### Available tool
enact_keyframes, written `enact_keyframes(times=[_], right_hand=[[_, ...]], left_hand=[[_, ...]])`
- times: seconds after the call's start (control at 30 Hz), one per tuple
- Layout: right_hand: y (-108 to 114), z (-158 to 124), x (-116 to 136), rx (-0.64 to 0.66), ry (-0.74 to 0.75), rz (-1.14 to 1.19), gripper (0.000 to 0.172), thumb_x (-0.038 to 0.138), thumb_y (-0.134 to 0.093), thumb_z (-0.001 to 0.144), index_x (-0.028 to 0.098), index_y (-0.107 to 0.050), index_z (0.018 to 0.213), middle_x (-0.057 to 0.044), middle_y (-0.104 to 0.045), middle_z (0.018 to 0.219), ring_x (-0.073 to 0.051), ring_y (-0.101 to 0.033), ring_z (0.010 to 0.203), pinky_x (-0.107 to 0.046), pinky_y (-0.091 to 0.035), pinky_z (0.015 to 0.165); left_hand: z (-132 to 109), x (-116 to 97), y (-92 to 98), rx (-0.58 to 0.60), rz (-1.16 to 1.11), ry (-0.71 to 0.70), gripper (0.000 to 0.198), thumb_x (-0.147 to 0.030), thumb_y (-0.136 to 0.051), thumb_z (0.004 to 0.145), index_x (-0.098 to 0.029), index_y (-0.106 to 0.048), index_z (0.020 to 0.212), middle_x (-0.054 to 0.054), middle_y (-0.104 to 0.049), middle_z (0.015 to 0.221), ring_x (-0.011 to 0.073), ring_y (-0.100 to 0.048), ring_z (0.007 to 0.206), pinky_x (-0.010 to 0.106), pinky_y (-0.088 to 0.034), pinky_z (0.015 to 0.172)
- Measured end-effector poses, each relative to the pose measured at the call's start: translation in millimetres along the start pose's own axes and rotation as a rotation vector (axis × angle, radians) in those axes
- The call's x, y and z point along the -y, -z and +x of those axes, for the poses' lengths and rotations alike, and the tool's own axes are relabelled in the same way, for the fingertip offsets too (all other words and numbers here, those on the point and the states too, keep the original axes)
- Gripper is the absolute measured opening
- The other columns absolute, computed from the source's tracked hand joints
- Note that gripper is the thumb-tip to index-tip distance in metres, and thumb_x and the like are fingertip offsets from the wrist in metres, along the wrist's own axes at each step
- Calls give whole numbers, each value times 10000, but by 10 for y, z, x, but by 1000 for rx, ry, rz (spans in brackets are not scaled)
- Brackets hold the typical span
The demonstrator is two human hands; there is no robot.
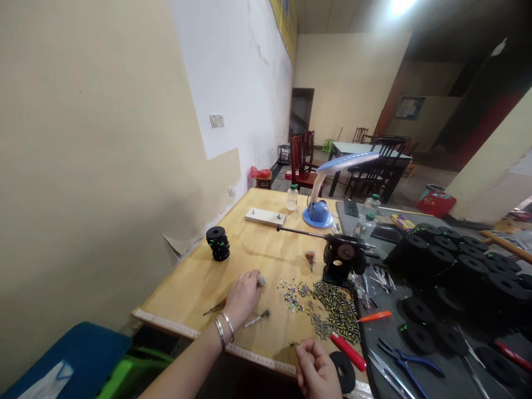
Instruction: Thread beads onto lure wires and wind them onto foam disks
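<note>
My left hand [243, 293], with two silver bangles on its wrist, rests on the wooden table with its fingers curled down at a small silvery-grey item [261, 281], too small to name. Close to the front edge, my right hand [315, 366] has thumb and forefinger pinched at a tiny brownish piece [294, 343]. Between and beyond the hands lie loose coloured beads [294, 299] and a pile of small yellow-and-black striped pieces [338, 307]. A small brush-like tool [260, 317] lies beside my left wrist. By my right hand are a black foam ring [344, 370] and a red-handled tool [348, 351].
A black hand-cranked winder [341, 257] with a long rod stands behind the pile. Further back are a blue lamp [318, 213], a white board [265, 216] and a bottle [292, 198]. Black foam spools [453, 260], pliers [409, 363] and scissors [388, 374] crowd the grey mat. A stacked spool [218, 244] stands left.
</note>
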State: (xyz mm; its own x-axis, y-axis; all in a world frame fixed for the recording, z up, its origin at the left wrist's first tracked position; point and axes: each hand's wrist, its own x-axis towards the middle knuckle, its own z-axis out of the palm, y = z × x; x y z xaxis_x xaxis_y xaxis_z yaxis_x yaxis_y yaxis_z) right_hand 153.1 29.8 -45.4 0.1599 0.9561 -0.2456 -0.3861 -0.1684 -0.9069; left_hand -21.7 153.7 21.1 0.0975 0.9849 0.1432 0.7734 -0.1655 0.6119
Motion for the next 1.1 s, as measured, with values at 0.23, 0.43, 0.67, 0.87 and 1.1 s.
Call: enact_keyframes(times=[0.23,0.43,0.67,0.87,1.1], right_hand=[[13,-51,56,8,-48,-43,576,712,-696,597,197,-461,702,88,-453,345,-21,-250,287,-143,-138,330],[-86,-220,164,63,-67,-83,570,717,-661,636,185,-477,725,78,-494,371,-23,-310,291,-133,-188,334],[-134,-333,105,113,-115,-84,555,706,-661,645,184,-479,693,73,-502,388,-30,-325,296,-138,-225,328],[-114,-356,133,84,-71,-140,540,686,-659,665,168,-511,705,70,-498,402,-42,-351,320,-147,-258,351],[-127,-340,145,84,-42,-189,514,667,-650,687,171,-515,698,61,-505,414,-58,-376,339,-158,-279,356]], left_hand=[[-187,-78,5,101,-266,8,213,-176,-513,817,-158,-558,1024,54,-648,841,179,-619,767,281,-480,689],[-936,-305,-49,455,-996,309,299,-377,-697,712,-139,-595,862,-3,-567,689,133,-540,609,214,-440,493],[-1259,-291,-253,486,-1127,441,301,-370,-723,711,-135,-605,856,1,-600,675,124,-554,609,194,-426,488],[-1278,-280,-305,471,-1044,359,284,-392,-698,733,-157,-562,814,-7,-599,643,139,-577,606,202,-430,476],[-1284,-287,-316,463,-1027,344,309,-417,-705,720,-165,-536,778,-18,-579,638,144,-586,596,200,-430,451]])
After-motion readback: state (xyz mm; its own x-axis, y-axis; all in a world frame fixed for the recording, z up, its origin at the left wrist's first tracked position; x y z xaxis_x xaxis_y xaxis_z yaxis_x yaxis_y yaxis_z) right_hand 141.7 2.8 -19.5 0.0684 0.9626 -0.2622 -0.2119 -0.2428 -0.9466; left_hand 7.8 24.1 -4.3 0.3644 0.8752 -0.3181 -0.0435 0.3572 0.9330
